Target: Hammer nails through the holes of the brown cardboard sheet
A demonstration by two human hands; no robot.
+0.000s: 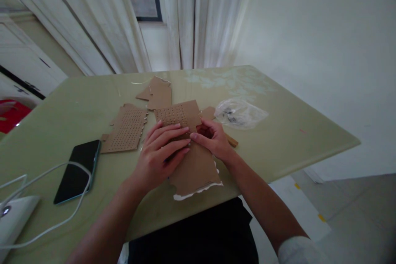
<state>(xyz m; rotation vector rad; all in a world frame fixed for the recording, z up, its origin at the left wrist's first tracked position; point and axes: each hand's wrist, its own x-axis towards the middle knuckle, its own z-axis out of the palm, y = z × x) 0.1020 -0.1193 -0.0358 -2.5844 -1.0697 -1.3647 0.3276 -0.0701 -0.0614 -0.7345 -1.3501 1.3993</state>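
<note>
Left of the plastic bag, the punched cardboard lies partly under my left hand, whose fingers are slightly spread and, it seems, grip nothing; my right hand curls at its edge, pinching or not, I cannot tell. Uneven pressing could tear it along its holes.
</note>
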